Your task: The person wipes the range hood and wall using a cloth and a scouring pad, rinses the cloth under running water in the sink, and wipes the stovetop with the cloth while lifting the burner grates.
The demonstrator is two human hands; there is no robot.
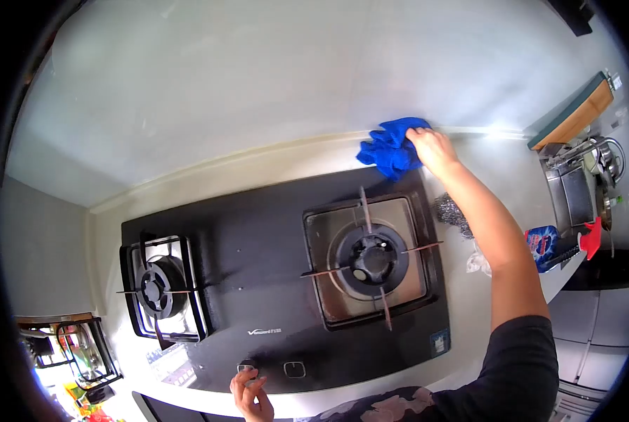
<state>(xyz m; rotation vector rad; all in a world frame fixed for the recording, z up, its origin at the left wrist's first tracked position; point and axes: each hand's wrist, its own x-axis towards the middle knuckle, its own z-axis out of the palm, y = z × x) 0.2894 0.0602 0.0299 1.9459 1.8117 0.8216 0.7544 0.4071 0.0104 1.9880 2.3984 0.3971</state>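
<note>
My right hand (432, 149) is closed on a crumpled blue cloth (392, 149), pressing it to the pale ledge behind the black gas stove (258, 246), at the foot of the wall. Part of the cloth hangs over the stove's back edge. My left hand (250, 397) is at the stove's front edge, loosely curled with fingers a little apart and no held thing visible. Its fingertips lie just by the left control knob (246, 366); whether they touch it I cannot tell. Right of it sits a second knob (295, 369).
The right burner (372, 260) and left burner (158, 288) carry raised pan supports. Beside my right forearm lie a steel wool scrubber (453, 214) and a crumpled white piece (478, 261). Farther right are a blue spray bottle (541, 246) with red trigger, a cutting board (574, 116) and a sink (571, 193).
</note>
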